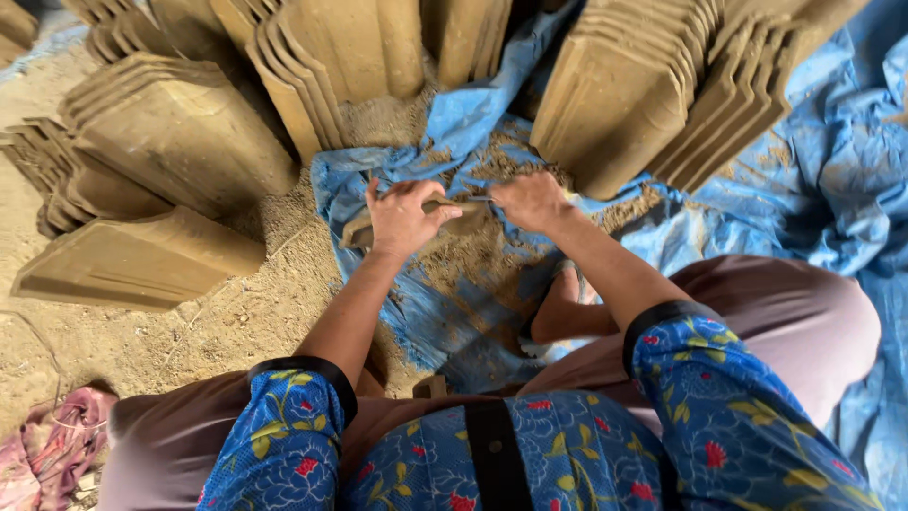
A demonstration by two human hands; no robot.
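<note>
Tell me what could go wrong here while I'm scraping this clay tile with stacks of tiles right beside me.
The thin tool in your right hand works close to the fingers of your left hand on the clay tile; a slip might nick them. The leaning stack of tiles stands just beyond your hands, so a bump could tip it. Your bare foot lies below the tile, exposed if it drops.

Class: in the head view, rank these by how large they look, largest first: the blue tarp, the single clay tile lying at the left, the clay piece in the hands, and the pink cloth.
1. blue tarp
2. single clay tile
3. pink cloth, cut off by the frame edge, so unsure
4. clay piece, partly hidden by the left hand and right hand
</note>
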